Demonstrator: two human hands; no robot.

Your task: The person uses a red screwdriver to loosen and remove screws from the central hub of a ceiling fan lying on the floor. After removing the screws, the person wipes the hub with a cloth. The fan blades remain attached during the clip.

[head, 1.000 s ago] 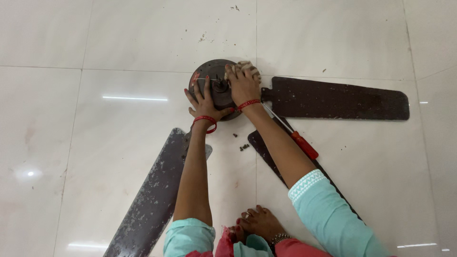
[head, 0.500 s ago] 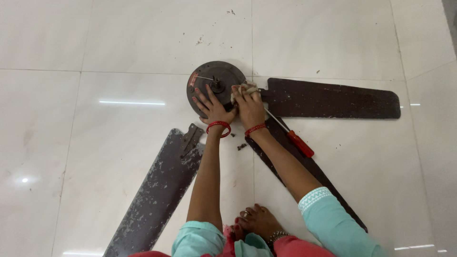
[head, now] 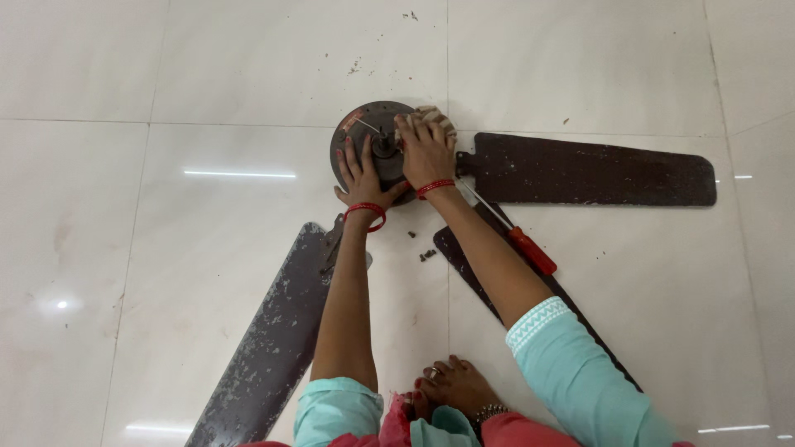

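On the far left a dusty grey fan blade (head: 269, 348) lies flat on the pale tiled floor (head: 166, 83), slanting from the bottom edge up toward the middle; beside its upper tip the left arm runs almost straight away from the body, bare below a teal sleeve (head: 335, 410), with a red bangle (head: 365, 217) at the wrist; the left hand (head: 362, 178) lies palm down on the near left part of the dark round fan motor housing (head: 356, 132), its grip spread, fingers fanned flat and pinching nothing; the housing sits on the floor at the centre, where the blades meet; the right hand (head: 425, 153) rests just beside the left on the housing's right side, fingers curled down and pressed onto a crumpled light cloth (head: 437, 118), held against the housing's rim; the right forearm angles down to the right; partly under it lies a red-handled screwdriver (head: 517, 240) on a second blade (head: 530, 298); a third dark blade (head: 588, 170) stretches level to the right; a bare foot (head: 454, 385) shows between the arms at the bottom.
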